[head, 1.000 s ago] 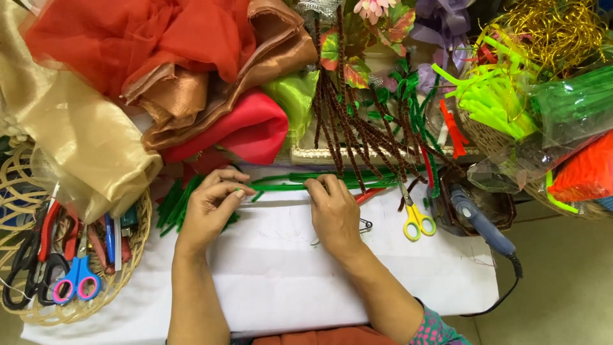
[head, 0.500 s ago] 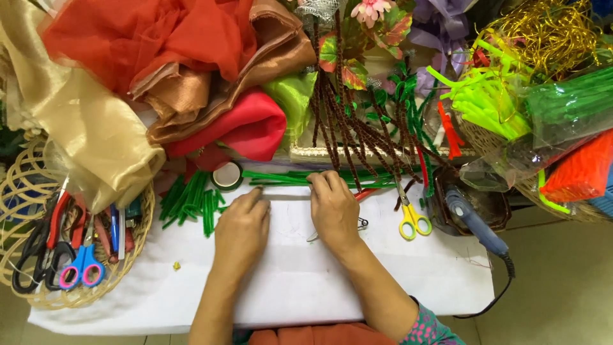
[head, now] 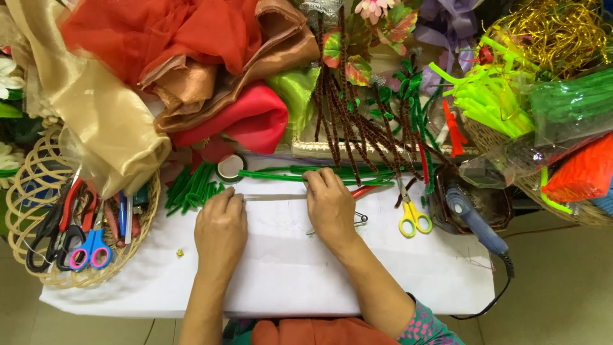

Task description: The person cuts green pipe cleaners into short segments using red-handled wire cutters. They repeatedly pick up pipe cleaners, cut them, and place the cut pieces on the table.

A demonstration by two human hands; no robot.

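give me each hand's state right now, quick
Left hand: palm down, fingertips pressing one end of a thin grey wire.
Right hand: palm down, fingertips on the wire's other end.

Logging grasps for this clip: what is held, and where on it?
Left hand and right hand pinch opposite ends of a thin wire on the white table.

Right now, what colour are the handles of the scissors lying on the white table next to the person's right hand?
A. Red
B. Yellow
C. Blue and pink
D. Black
B. The scissors lying on the white table just beside the right hand have yellow handles; the blue-and-pink scissors sit in the wicker basket far off on the other side.
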